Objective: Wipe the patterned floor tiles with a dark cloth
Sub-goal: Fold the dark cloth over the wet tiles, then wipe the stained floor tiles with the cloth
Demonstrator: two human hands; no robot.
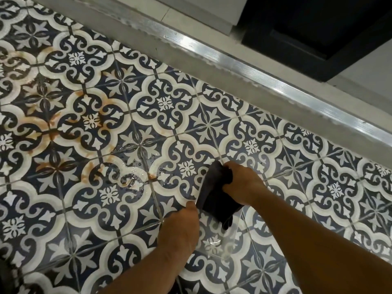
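Note:
Blue-and-white patterned floor tiles fill the view. Brown stains mark the tiles at the left, and a wet patch with droplets lies near the middle. My right hand grips a bunched dark cloth, which hangs just above the floor. The cloth's lower end dangles into a see-through container that is hard to make out. My left hand is closed at that container's near-left rim, right beside the cloth.
A grey sill with a shiny ribbed metal strip runs diagonally across the top right. Behind it stands a dark panel. Open tiled floor stretches to the left and right of my hands.

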